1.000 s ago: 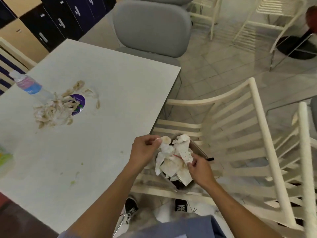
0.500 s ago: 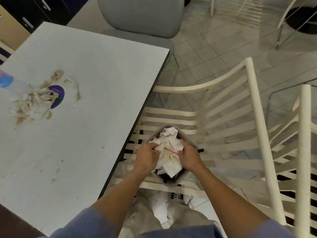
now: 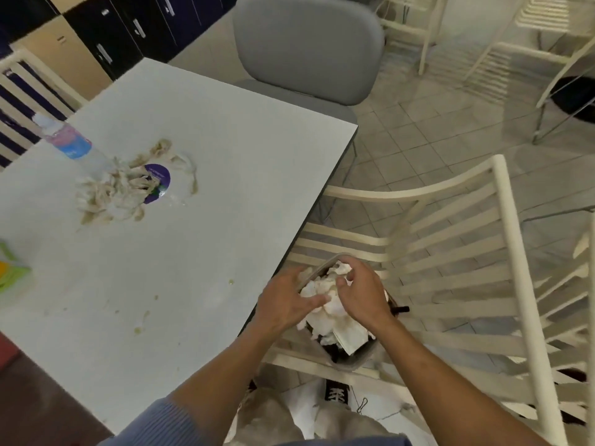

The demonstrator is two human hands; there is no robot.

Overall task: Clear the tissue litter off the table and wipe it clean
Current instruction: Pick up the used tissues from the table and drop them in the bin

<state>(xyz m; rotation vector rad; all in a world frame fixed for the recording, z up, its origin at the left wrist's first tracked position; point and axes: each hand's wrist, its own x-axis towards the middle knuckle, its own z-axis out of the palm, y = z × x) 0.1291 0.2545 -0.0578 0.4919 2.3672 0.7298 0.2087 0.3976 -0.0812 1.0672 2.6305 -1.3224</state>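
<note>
— What's on the tabletop (image 3: 199,130)?
— Soiled tissue litter (image 3: 112,191) near its far left edge, beside a lying bottle (image 3: 69,144); stains nearer.
— And off its right edge?
— Left hand (image 3: 285,300) flat, right hand (image 3: 359,292) curled, both on tissues (image 3: 325,297) in a bin (image 3: 360,357) on a slatted chair (image 3: 450,252).

bin (image 3: 354,362) mostly hidden by tissues (image 3: 325,312) + hands | green packet (image 3: 9,272) cut off, left edge | bottle (image 3: 69,143) blurred

You pressed the tissues deeper into the bin
Your left hand (image 3: 285,302) flattened out over the tissue wad (image 3: 325,300), your right hand (image 3: 360,291) slid on top of it, and the pile sank lower inside the grey bin (image 3: 360,357) than half a second earlier
</note>
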